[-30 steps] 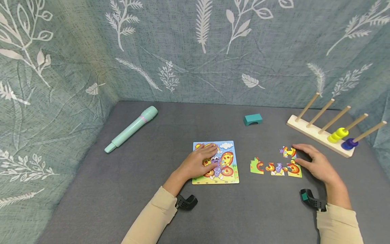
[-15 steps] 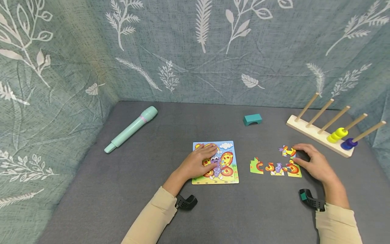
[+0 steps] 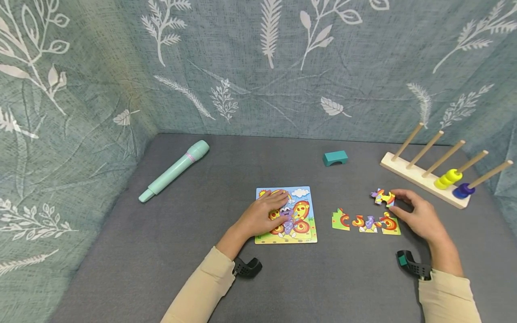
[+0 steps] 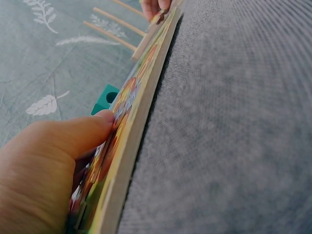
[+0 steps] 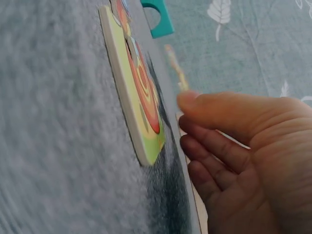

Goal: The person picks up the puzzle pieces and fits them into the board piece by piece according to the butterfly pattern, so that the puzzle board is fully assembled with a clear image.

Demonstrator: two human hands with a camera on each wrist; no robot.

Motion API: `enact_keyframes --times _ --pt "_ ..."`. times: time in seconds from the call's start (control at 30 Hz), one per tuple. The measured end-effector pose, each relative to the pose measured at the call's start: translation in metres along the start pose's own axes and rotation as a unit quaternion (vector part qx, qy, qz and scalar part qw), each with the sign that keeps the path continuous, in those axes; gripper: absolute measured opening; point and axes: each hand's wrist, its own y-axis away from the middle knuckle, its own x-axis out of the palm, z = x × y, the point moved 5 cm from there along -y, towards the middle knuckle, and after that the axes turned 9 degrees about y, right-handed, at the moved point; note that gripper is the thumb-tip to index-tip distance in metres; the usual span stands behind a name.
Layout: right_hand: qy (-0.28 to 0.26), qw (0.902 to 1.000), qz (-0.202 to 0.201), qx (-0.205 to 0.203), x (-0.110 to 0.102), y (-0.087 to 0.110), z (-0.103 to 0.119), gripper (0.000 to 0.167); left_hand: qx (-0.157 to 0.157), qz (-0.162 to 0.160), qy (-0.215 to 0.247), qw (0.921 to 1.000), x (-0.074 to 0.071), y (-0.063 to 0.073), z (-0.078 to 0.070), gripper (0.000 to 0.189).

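My left hand (image 3: pixel 262 215) rests flat on the butterfly puzzle board (image 3: pixel 303 235), covering part of its left side; in the left wrist view the thumb lies on the picture. On the right, my right hand (image 3: pixel 420 215) pinches a yellow, red and purple puzzle piece (image 3: pixel 379 196) between thumb and fingers. That piece is raised off the table, apart from the others. Just below it, several loose pieces lie in a row: a green corner piece (image 3: pixel 340 220), a purple-and-orange middle piece (image 3: pixel 369 224) and an orange-ringed corner piece (image 3: pixel 390 224).
A teal arch block (image 3: pixel 335 158) lies farther back. At the back right stands a wooden peg rack (image 3: pixel 424 179) with yellow and blue beads on two pegs. A mint toy microphone (image 3: pixel 174 171) lies at the left. A patterned cloth (image 3: pixel 250 103) hangs behind the table.
The right hand has lifted the pinched puzzle piece slightly away from the row and tilted it. The left hand has stayed on the board.
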Motion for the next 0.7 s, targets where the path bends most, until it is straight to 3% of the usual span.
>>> enact_keyframes --times 0.7 --pt "-0.033 0.9967 0.009 -0.073 0.005 -0.003 0.046 0.043 -0.002 0.006 0.004 1.0 0.0 0.001 -0.001 0.058"
